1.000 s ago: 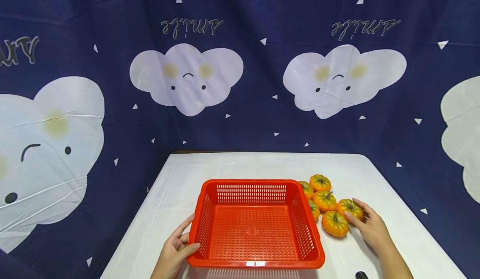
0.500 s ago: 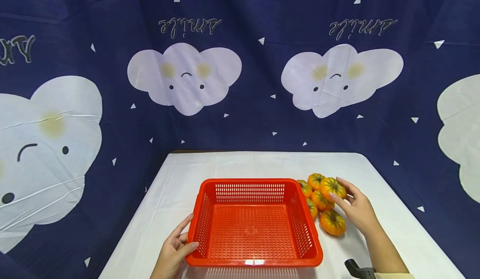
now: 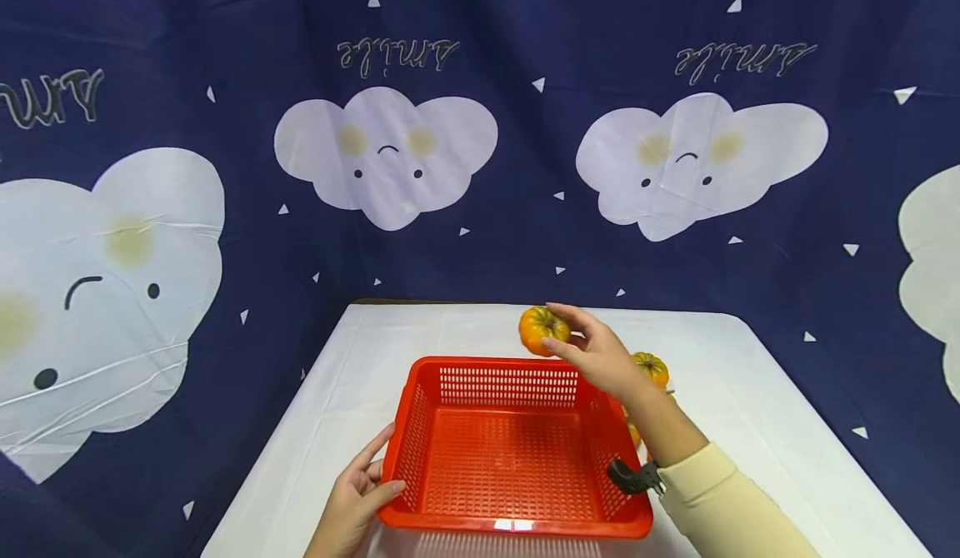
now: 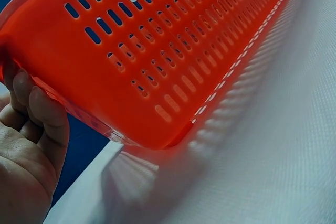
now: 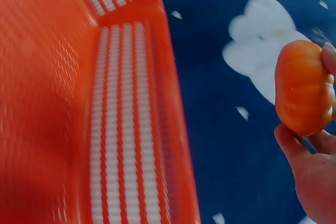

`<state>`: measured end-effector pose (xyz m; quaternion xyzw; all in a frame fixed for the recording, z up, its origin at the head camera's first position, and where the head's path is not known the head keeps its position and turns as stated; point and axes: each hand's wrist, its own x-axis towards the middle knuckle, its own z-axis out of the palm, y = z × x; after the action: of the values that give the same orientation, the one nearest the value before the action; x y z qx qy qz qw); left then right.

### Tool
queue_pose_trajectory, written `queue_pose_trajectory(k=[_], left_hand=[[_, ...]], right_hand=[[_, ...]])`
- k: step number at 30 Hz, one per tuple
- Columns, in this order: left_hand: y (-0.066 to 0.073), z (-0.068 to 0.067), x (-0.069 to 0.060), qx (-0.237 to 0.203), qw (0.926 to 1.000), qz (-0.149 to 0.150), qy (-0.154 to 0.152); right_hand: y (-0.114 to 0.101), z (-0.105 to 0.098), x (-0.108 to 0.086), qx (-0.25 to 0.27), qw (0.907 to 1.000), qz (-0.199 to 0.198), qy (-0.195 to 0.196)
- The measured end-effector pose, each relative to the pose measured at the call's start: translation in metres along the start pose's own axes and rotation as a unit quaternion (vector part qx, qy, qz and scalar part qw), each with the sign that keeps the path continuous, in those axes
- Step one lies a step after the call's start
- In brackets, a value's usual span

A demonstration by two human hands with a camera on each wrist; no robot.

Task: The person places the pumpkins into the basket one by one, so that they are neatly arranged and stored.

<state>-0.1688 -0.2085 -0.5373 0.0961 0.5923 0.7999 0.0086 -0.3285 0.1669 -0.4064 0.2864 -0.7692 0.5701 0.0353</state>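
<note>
A red slotted plastic basket (image 3: pixel 510 450) sits on the white table, with nothing lying inside it. My left hand (image 3: pixel 356 491) grips its left rim, thumb over the edge; in the left wrist view the curled fingers (image 4: pixel 44 103) press the basket's outer wall (image 4: pixel 115 93). My right hand (image 3: pixel 600 354) holds a small orange pumpkin (image 3: pixel 542 331) between thumb and fingers, raised above the basket's far rim. The right wrist view shows that pumpkin (image 5: pixel 302 87) side-on, apart from the basket. More pumpkins (image 3: pixel 651 368) stand right of the basket, mostly hidden behind my right arm.
The white-covered table (image 3: pixel 757 425) runs out on both sides of the basket. Behind it hangs a dark blue curtain (image 3: pixel 525 266) printed with clouds. A black strap device (image 3: pixel 633 476) on my right wrist overlaps the basket's right wall.
My right hand has picked up a pumpkin from the group at the right, lifted it and carried it left over the basket's far edge. The left hand keeps its grip on the rim.
</note>
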Motion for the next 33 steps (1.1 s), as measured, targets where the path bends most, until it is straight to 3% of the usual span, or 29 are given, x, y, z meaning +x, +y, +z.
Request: queue_pose_trajectory(k=[8,15,24,29,33], left_hand=[[0.002,0.005,0.01,0.003,0.9999,0.002,-0.01],[0.005,0.008,0.013,0.011,0.9998,-0.012,0.005],[0.001,0.003,0.005,0.006,0.9999,-0.01,-0.007],[0.001,0.002,0.001,-0.008,0.9999,-0.009,-0.004],[0.001,0.001,-0.001,-0.006,0.9999,-0.01,0.001]], right_hand=[[0.014,0.071,0.038,-0.024,0.9962,0.031,-0.078],[0.024,0.115,0.04,-0.035,0.9885,0.047,-0.139],[0.045,0.145,0.029,-0.116,0.9753,0.029,-0.185],[0.051,0.151,0.027,-0.134,0.9723,0.028,-0.19],[0.056,0.154,0.026,-0.172,0.9627,0.01,-0.209]])
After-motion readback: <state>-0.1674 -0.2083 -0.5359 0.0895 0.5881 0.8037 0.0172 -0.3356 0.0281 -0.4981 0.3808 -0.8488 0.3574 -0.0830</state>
